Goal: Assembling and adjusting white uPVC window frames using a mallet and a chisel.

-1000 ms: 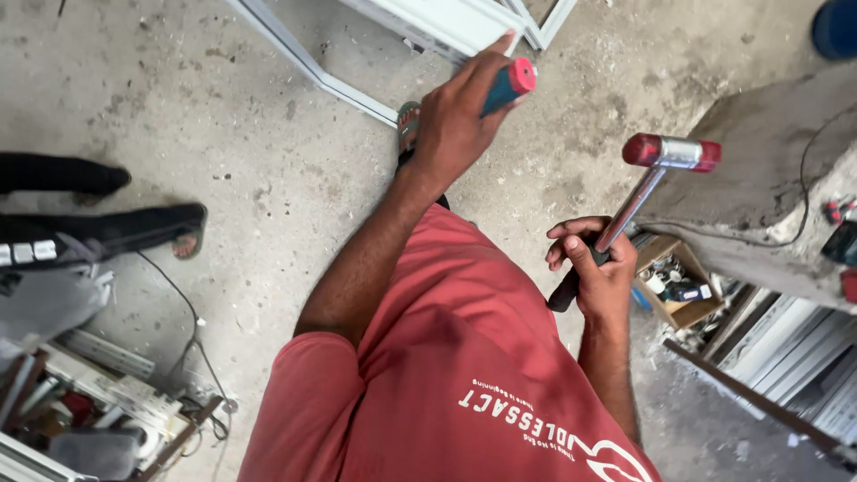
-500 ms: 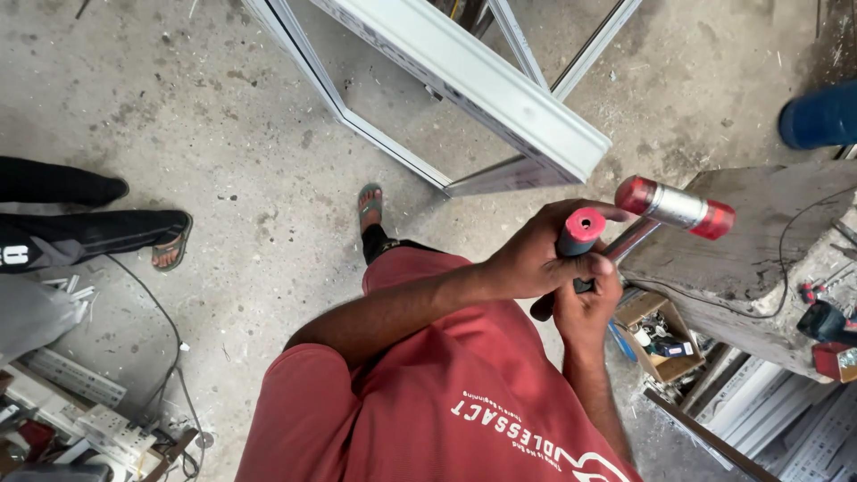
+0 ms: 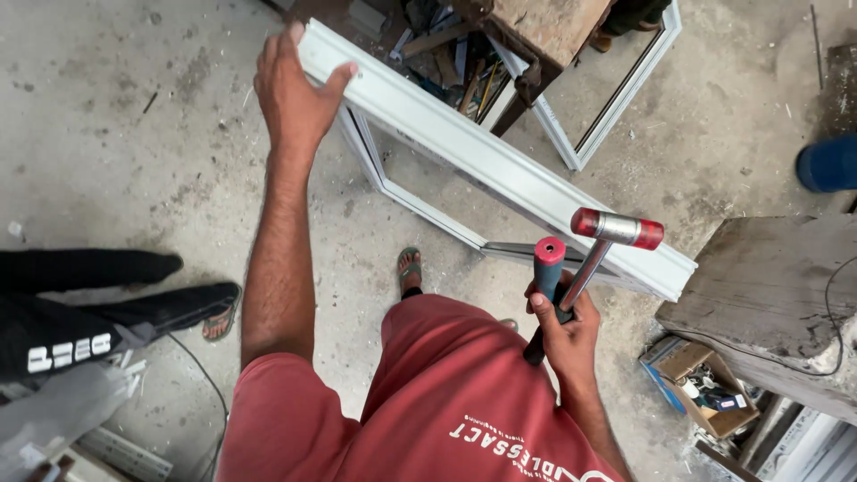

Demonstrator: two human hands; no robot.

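White frame profile [image 3: 500, 170]: a long pale window-frame section, standing on the concrete floor [image 3: 116, 134] ahead of the person, its upper rail running diagonally from upper left down to lower right. The long axis points from the gripped corner at top left toward the wooden block [image 3: 768, 286] at right.

Far left: another person's dark trouser legs and sandalled foot [image 3: 219, 321] lie on the floor, well apart from the frame.

Left hand [image 3: 290, 94]: half a second ago it was down at the tools with the right hand; now it is extended forward, its fingers [image 3: 344, 76] wrapped over the top-left end of the rail. Judgement: the frame is now being steadied by this hand, with all tools passed to the other.

Centre: the person's own sandalled foot [image 3: 409, 268] stands just beside the lower frame member.

Right hand [image 3: 562, 326]: closed around two handles together, a mallet [image 3: 616, 229] with red end caps and a metal middle, and a red-capped tool [image 3: 546, 268] with a dark grip. The mallet head sits just in front of the rail's lower right end.

Lower right: an open box of small parts [image 3: 705, 384].
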